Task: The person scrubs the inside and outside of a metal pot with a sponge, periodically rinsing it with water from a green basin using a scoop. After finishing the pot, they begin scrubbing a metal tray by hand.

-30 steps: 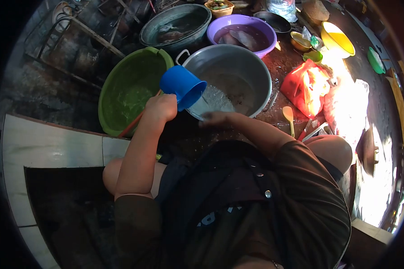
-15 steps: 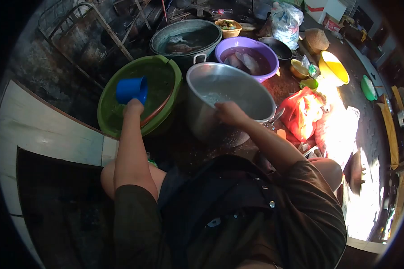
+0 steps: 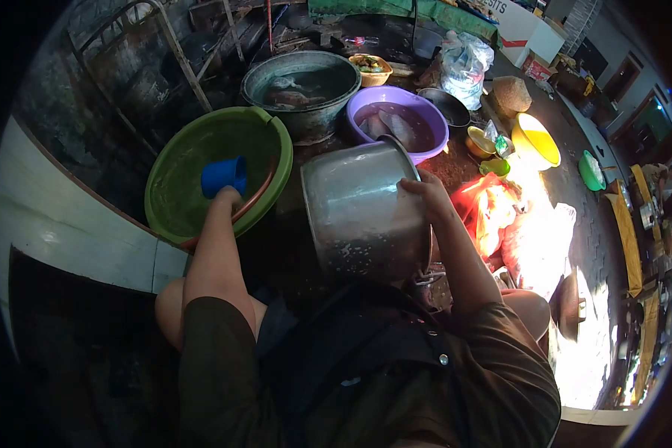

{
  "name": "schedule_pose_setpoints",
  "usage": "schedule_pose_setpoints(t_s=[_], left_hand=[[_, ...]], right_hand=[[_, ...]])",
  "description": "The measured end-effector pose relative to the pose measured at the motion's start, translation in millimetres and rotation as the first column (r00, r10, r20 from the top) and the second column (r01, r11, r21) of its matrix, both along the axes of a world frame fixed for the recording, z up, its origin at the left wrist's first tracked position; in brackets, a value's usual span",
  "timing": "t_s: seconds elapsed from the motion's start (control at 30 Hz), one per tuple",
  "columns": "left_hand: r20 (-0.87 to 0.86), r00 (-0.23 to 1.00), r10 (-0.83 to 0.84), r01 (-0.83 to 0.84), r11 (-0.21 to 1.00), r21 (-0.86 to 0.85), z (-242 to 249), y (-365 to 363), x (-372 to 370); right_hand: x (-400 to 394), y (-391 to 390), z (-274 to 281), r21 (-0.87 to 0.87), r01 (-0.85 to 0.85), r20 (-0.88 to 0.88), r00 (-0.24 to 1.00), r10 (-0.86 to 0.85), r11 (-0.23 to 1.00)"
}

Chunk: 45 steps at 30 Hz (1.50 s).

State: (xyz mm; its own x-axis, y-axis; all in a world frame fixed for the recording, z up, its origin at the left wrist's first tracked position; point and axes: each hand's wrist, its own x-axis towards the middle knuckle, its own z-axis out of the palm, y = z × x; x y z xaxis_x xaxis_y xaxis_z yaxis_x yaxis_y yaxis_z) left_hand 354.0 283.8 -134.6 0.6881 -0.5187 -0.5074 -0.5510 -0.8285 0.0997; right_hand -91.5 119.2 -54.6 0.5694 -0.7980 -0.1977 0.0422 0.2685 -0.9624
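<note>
My left hand (image 3: 230, 197) is closed on a blue plastic dipper (image 3: 222, 176), whose handle is hidden by my fingers. They are inside the large green basin (image 3: 278, 133), over a shallow layer of water. In front of me, a big aluminium pot (image 3: 362, 205) lies tipped, its wet outer wall turned up and its mouth facing away to the right. My right hand (image 3: 428, 193) grips the pot's rim, with the thumb on the outer wall and the other fingers out of sight.
Behind the pot stand a purple basin (image 3: 442, 128) with fish in water and a dark metal tub (image 3: 250, 86). To the right are a red plastic bag (image 3: 485, 213), a yellow basin (image 3: 537, 142) and small bowls. A metal frame (image 3: 179, 56) leans at the left.
The pot has gone from mouth-up to tipped over, away from me and to the right, with my right hand on its rim. The dipper has moved lower into the green basin.
</note>
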Motion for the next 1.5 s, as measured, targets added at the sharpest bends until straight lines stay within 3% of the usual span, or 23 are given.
schedule_pose_setpoints(t_s=[0.07,0.1,0.13,0.17,0.27,0.43,0.5,0.53,0.63,0.73,0.77,0.93,1.0,1.07,1.13,1.2,1.27,1.4,1.5], left_hand=[[-0.134,0.986,0.101,-0.113,0.990,-0.086,3,-1,5],[-0.482,0.844,0.236,-0.359,0.916,-0.179,1,3,18],[-0.774,0.572,0.272,-0.601,0.782,-0.169,-2,3,25],[-0.810,0.542,0.225,-0.657,0.714,-0.241,17,12,6],[-0.859,0.499,0.111,-0.660,0.691,-0.294,40,20,-3],[-0.847,0.528,-0.062,-0.598,0.681,-0.423,98,24,-35],[-0.802,0.577,-0.154,-0.518,0.690,-0.506,116,18,-47],[-0.802,0.577,-0.156,-0.518,0.689,-0.507,124,15,-53],[-0.780,0.589,-0.210,-0.442,0.725,-0.529,139,5,-68],[-0.744,0.622,-0.244,-0.356,0.758,-0.546,148,-10,-86],[-0.730,0.639,-0.240,-0.331,0.772,-0.543,149,-15,-94],[-0.721,0.629,-0.291,-0.284,0.777,-0.562,154,-40,-124],[-0.634,0.706,-0.316,-0.181,0.785,-0.593,161,-46,-137],[-0.601,0.730,-0.324,-0.155,0.778,-0.608,167,-53,-147],[-0.560,0.772,-0.300,-0.120,0.796,-0.593,170,-57,-155],[-0.528,0.789,-0.314,-0.086,0.794,-0.601,168,-63,-159],[-0.495,0.807,-0.322,-0.055,0.793,-0.606,165,-68,-160],[-0.401,0.839,-0.369,0.067,0.801,-0.595,168,-76,-171],[-0.303,0.877,-0.373,0.152,0.814,-0.561,170,-82,-176]], right_hand=[[3,5,3,0.005,0.010,0.034,0.999,-0.010,1.000],[5,8,4,0.008,0.017,0.067,0.998,-0.017,1.000],[5,6,2,0.013,0.024,0.068,0.997,-0.025,1.000],[6,3,0,0.007,0.009,0.059,0.998,-0.009,1.000],[10,-1,-4,-0.006,0.002,0.030,1.000,-0.002,1.000],[29,21,-5,-0.057,0.118,-0.003,0.993,-0.119,0.991],[33,23,-12,-0.220,0.275,0.009,0.960,-0.280,0.936],[35,24,-16,-0.222,0.276,0.009,0.960,-0.281,0.935],[41,23,-23,-0.252,0.540,0.143,0.842,-0.521,0.803],[50,24,-18,-0.151,0.581,0.221,0.809,-0.545,0.800],[55,22,-18,-0.212,0.604,0.177,0.797,-0.578,0.768],[83,21,-22,-0.162,0.677,0.267,0.730,-0.629,0.718],[91,22,-24,-0.193,0.769,0.207,0.639,-0.740,0.610],[91,22,-25,-0.183,0.777,0.251,0.630,-0.735,0.603],[86,22,-27,-0.108,0.862,0.251,0.506,-0.825,0.496],[82,16,-25,-0.088,0.874,0.283,0.483,-0.829,0.479],[80,16,-16,0.050,0.874,0.338,0.441,-0.831,0.484],[81,1,-13,-0.047,0.886,0.275,0.455,-0.847,0.460],[78,-3,-6,-0.093,0.854,0.236,0.518,-0.822,0.512]])
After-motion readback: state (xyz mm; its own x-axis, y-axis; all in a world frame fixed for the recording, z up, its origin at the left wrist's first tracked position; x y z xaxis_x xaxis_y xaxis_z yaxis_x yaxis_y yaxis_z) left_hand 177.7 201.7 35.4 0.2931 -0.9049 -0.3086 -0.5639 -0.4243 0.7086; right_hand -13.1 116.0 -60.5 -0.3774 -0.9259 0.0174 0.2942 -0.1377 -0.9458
